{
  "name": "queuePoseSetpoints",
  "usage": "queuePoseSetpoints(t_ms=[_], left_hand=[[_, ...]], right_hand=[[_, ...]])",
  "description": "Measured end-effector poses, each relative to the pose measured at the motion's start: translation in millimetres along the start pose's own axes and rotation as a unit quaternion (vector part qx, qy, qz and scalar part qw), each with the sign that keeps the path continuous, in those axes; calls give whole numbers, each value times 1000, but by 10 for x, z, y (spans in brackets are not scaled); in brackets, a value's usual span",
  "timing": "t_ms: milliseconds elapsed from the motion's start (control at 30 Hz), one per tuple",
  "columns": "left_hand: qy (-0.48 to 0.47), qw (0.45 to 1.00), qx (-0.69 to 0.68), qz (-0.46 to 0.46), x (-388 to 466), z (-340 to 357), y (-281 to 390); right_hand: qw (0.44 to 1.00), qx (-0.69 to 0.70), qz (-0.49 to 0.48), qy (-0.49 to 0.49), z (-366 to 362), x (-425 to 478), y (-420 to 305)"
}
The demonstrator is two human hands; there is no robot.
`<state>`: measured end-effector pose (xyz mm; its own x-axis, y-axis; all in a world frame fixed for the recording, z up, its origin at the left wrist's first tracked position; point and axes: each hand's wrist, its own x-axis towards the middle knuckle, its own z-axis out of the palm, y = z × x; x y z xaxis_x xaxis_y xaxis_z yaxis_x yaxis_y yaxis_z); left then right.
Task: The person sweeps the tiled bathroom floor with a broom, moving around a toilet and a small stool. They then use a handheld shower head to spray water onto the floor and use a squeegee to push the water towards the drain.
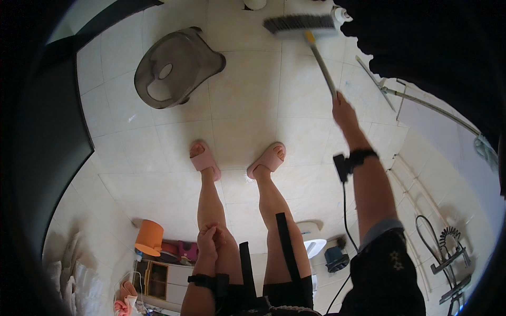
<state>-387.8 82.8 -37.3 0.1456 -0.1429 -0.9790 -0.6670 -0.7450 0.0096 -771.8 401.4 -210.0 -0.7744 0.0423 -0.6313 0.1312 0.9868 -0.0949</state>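
My right hand (pixel 344 112) is closed around the handle of a broom (pixel 325 71), whose dark bristle head lies across the top of the view, beside a white object. Curled in front of my leg is my left hand (pixel 211 239), with nothing visible in it; how far its fingers are closed is hard to tell. A translucent grey plastic stool (pixel 189 59) stands on the tiled floor to the upper left. Pink slippers (pixel 205 160) are on my feet.
A floor squeegee (pixel 427 104) leans at the right, near dark hanging fabric (pixel 427 43). Pipes (pixel 415 185) and hoses run along the right wall. An orange bucket (pixel 149 237) and a cabinet (pixel 178 280) stand at the lower left. A dark panel (pixel 47 118) borders the left.
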Motion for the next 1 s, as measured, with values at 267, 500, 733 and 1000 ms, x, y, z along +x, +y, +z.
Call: queuePoseSetpoints(t_ms=[267, 500, 733, 1000], left_hand=[[4, 1000, -17, -2, -22, -68, 70], [-33, 997, -61, 12, 16, -229, 79], [-50, 996, -74, -15, -52, -290, 280], [-44, 996, -71, -14, -42, -388, 360]], right_hand=[[978, 140, 136, -79, 174, -238, -598], [998, 26, 40, -48, 393, 582, -771], [896, -376, -236, -27, 68, 225, -1106], [979, 105, 138, -104, 474, -297, -1195]])
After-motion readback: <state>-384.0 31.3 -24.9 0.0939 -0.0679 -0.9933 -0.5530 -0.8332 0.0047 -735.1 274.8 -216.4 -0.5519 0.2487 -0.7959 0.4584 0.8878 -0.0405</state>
